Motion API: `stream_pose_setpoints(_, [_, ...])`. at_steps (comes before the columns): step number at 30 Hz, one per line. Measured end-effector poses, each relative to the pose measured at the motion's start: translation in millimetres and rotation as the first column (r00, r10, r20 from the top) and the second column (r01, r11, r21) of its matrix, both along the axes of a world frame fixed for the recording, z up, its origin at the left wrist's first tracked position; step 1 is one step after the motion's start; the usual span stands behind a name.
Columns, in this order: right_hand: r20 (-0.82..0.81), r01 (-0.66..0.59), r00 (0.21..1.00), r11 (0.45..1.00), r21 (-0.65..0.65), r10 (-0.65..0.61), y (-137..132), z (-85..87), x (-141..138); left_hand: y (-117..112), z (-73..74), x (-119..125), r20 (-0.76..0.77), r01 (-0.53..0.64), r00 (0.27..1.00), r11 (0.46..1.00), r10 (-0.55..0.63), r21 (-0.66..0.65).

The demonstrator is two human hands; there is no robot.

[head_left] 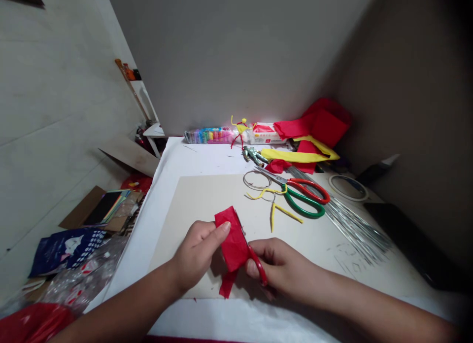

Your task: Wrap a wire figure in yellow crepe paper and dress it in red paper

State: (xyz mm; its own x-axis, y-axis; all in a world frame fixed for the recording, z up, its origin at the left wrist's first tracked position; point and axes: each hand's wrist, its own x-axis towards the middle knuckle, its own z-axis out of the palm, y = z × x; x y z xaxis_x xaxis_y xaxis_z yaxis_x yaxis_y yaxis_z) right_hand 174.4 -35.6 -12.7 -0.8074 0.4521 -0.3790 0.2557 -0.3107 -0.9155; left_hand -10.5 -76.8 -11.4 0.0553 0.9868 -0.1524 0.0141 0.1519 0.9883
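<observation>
My left hand (201, 252) pinches a piece of red crepe paper (233, 242) between thumb and fingers, above the beige board (173, 215). A narrow strip of the red paper hangs down below. In my right hand (281, 264) is a pair of red-handled scissors (258, 267), its blades along the right edge of the paper and partly hidden by it. Beyond the hands, a figure of bent wire and yellow wrapping (273, 205) lies on the board. Large scissors with one red and one green handle (301, 195) lie behind it.
A bundle of silver wires (354, 229) and a dark flat object (410, 244) lie on the right. Along the back are coloured pens or clay sticks (210, 135), a small wrapped figure (242, 128), yellow strips (291, 156) and red paper (328, 126). Bags and cardboard (79, 210) sit left of the table.
</observation>
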Motion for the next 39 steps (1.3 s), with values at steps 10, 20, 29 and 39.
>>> stream_pose_setpoints(10, [-0.019,0.053,0.998,0.998,0.028,-0.052,2.1,-3.4,0.1,2.0,1.6,-2.2,0.051,0.063,0.997,0.998,-0.064,0.018])
stream_pose_setpoints(20, [-0.284,0.525,0.819,0.851,0.020,-0.499,10.1,2.8,-0.7,4.6,2.5,-2.3,0.004,0.166,0.986,0.986,-0.166,-0.028])
stream_pose_setpoints(29, [-0.292,0.463,0.852,0.886,0.033,-0.434,8.2,6.3,-0.5,-1.1,-2.1,-1.0,-0.117,0.351,0.925,0.930,-0.363,-0.111])
stream_pose_setpoints(39, [-0.336,0.558,0.791,0.828,0.050,-0.512,5.4,4.3,0.0,2.1,1.3,0.8,-0.226,0.426,0.871,0.900,-0.436,-0.092])
